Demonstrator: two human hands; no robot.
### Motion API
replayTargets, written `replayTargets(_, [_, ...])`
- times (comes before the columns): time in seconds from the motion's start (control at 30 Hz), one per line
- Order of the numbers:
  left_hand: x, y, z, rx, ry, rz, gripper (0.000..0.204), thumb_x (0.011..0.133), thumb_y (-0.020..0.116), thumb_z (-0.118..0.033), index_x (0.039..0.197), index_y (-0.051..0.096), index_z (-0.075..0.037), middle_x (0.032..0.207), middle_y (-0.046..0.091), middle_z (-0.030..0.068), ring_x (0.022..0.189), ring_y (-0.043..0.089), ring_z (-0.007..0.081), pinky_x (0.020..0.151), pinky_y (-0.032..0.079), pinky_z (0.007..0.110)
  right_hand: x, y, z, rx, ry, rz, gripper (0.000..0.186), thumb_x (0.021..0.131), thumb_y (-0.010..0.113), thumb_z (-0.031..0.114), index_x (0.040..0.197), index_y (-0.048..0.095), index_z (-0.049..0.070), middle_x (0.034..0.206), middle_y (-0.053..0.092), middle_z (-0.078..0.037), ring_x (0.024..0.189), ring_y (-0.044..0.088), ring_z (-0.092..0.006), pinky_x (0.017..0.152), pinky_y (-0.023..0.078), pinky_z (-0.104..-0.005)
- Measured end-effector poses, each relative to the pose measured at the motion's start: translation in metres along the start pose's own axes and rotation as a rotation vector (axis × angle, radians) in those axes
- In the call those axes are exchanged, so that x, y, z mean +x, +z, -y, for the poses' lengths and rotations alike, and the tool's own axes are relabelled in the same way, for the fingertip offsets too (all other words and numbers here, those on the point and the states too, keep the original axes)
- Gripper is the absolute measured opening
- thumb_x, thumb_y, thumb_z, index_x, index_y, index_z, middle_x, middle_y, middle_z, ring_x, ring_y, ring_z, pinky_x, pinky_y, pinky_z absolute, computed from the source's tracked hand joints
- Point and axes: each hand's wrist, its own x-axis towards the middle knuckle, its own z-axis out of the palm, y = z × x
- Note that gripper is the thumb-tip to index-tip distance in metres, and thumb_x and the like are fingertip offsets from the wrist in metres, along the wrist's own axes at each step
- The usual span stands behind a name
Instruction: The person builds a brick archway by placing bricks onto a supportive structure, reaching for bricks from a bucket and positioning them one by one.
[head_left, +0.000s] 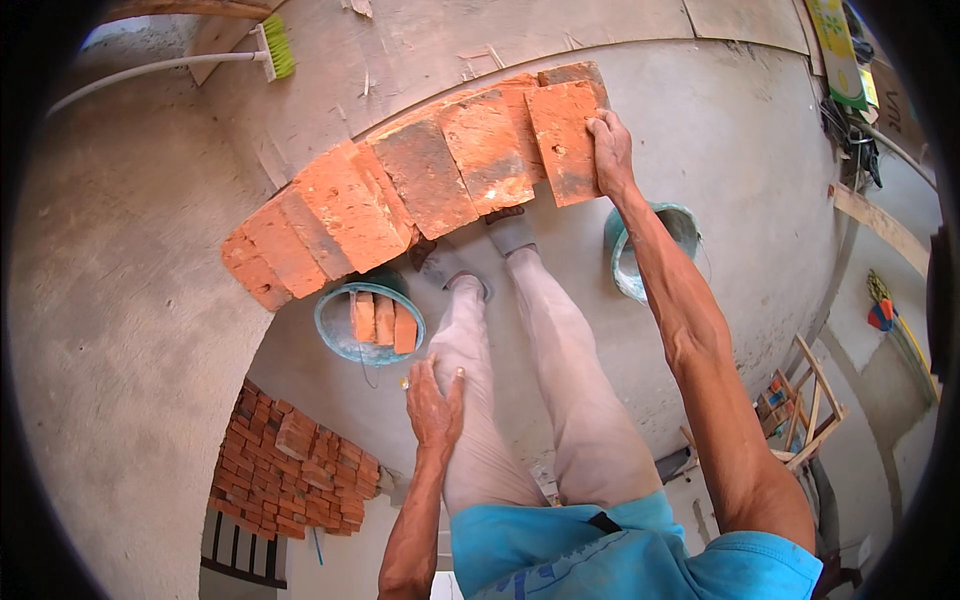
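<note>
My right hand grips the right edge of an orange-red brick at the right end of a brick row, its thumb on the upper face. Its fingers are partly hidden behind the brick's edge. Leftward from it runs the curved row of bricks, some grey-stained, laid against each other. My left hand rests on my left trouser leg, fingers apart, holding nothing. Close above that hand stands a green-blue bucket with several brick pieces inside.
A second green-blue bucket stands beside my right forearm. A large brick pile lies at the lower left. A broom with green bristles is at the upper left. Wooden frames and a long-handled tool are at the right.
</note>
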Motion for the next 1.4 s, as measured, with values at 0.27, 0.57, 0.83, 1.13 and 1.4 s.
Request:
replayTargets(0.27, [0.003, -0.004, 0.008, -0.004, -0.002, 0.0, 0.048, 0.092, 0.068, -0.024, 0.13, 0.056, 0.002, 0.121, 0.059, 0.0215, 0.114, 0.056, 0.0406, 0.1, 0.043, 0.047, 0.012, 0.026, 0.003, -0.076, -0.094, 0.008, 0.032, 0.093, 0.054, 0.018, 0.115, 0.062, -0.004, 0.103, 0.066, -0.009, 0.096, 0.06, -0.0168, 0.089, 0.048, -0.0292])
replayTargets(0.57, [0.005, -0.005, 0.015, -0.02, -0.001, 0.019, 0.044, 0.091, 0.068, -0.022, 0.127, 0.058, 0.0, 0.119, 0.059, 0.0198, 0.111, 0.057, 0.0404, 0.096, 0.045, 0.048, 0.013, 0.038, -0.01, -0.16, -0.187, -0.101, 0.033, 0.088, 0.059, 0.02, 0.11, 0.067, -0.003, 0.104, 0.067, -0.018, 0.103, 0.061, -0.0278, 0.096, 0.046, -0.0381])
replayTargets(0.83, [0.008, -0.009, 0.015, -0.025, -0.012, 0.043, 0.044, 0.091, 0.067, -0.024, 0.126, 0.058, 0.0, 0.119, 0.059, 0.0198, 0.112, 0.056, 0.0404, 0.096, 0.045, 0.048, 0.001, 0.039, 0.011, -0.286, -0.204, -0.093, 0.034, 0.088, 0.058, 0.019, 0.113, 0.067, -0.002, 0.107, 0.068, -0.022, 0.103, 0.063, -0.0332, 0.094, 0.047, -0.0405])
replayTargets(1.13, [0.011, -0.007, 0.014, -0.038, -0.026, 0.053, 0.043, 0.091, 0.068, -0.022, 0.127, 0.058, -0.001, 0.119, 0.059, 0.0194, 0.112, 0.056, 0.0407, 0.096, 0.045, 0.048, -0.006, 0.035, 0.026, -0.713, -0.219, -0.18, 0.038, 0.088, 0.057, 0.027, 0.119, 0.071, 0.009, 0.113, 0.069, -0.021, 0.106, 0.065, -0.0367, 0.093, 0.049, -0.0415])
replayTargets(1.4, [0.012, -0.012, 0.006, -0.064, -0.074, 0.082, 0.041, 0.092, 0.067, -0.021, 0.125, 0.059, 0.002, 0.122, 0.061, 0.0209, 0.117, 0.056, 0.039, 0.103, 0.042, 0.046, -0.025, -0.007, -0.015, -0.396, -0.004, -0.244, 0.033, 0.09, 0.056, 0.024, 0.107, 0.071, 0.0, 0.1, 0.073, -0.019, 0.088, 0.07, -0.0318, 0.077, 0.053, -0.0399])
